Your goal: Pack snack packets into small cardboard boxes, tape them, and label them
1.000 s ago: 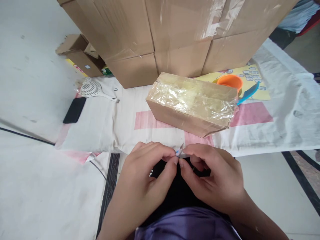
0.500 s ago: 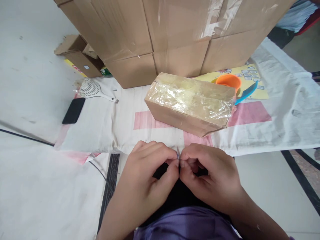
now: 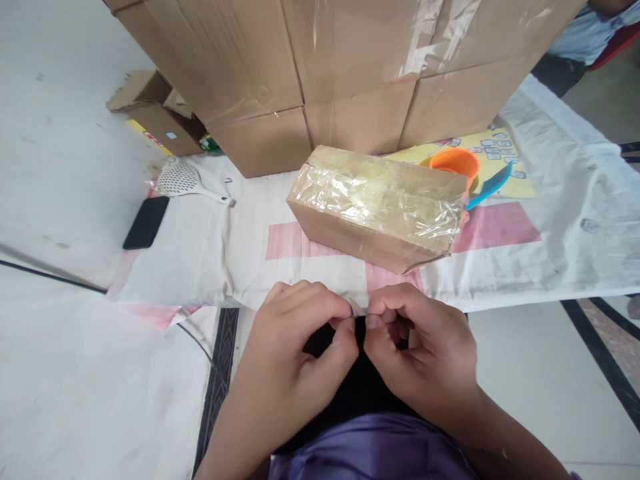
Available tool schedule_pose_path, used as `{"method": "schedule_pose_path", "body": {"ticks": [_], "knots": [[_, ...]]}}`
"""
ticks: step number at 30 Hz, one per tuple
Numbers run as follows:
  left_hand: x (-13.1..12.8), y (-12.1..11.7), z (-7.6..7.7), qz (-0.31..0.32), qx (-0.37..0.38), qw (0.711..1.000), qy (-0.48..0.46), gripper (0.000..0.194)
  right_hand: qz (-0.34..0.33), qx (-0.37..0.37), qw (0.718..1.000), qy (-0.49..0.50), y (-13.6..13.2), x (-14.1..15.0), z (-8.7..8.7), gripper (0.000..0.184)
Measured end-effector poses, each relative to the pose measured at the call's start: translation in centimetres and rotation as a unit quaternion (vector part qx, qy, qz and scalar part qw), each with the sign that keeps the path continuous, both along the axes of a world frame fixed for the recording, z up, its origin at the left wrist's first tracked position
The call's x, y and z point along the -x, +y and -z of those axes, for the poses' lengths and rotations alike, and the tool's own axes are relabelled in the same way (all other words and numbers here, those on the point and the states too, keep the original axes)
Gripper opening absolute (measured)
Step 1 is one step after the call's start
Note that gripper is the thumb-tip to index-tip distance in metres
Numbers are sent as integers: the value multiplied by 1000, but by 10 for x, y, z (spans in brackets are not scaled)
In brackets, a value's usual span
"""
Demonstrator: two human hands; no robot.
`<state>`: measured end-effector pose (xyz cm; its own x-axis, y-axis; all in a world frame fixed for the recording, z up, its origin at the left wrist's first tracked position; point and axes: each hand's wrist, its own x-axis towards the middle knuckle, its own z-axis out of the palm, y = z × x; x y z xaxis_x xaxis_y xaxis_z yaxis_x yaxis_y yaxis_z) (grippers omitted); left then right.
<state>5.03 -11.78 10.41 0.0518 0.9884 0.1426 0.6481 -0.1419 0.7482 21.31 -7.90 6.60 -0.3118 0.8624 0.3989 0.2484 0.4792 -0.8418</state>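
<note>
My left hand (image 3: 305,347) is closed in a pinch, thumb against forefinger, in front of the near edge of the covered table. Facing it, my right hand (image 3: 420,350) pinches in the same way, a small gap away. Something thin and tiny shows between the fingertips, too small to name. Which fingers grip it, I cannot tell. Just beyond both hands lies a small cardboard box (image 3: 370,200), its top covered with shiny clear tape.
Large taped cartons (image 3: 360,60) stand at the back. On the white tablecloth (image 3: 195,247) are a white slotted skimmer (image 3: 180,179) and a black phone (image 3: 146,222). An orange cup (image 3: 455,162) and a blue scoop-like piece (image 3: 493,185) sit behind the small box. A person (image 3: 593,37) is partly visible at upper right.
My right fingertips have drawn a little to the right, widening the gap between the two pinches. The left hand has hardly moved. The view has shifted slightly.
</note>
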Motion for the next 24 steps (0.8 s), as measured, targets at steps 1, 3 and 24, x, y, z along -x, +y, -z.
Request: {"method": "schedule_pose_path", "body": {"ticks": [1, 3, 24], "knots": [[0, 0, 0, 0, 0, 1000, 0, 17, 0, 5, 1000, 3, 0, 0, 0, 19], [0, -1, 1, -3, 0, 1000, 0, 18, 2, 15, 1000, 14, -1, 0, -1, 18], [-1, -2, 7, -37, 35, 999, -3, 16, -6, 192, 977, 93, 3, -6, -1, 15]]}}
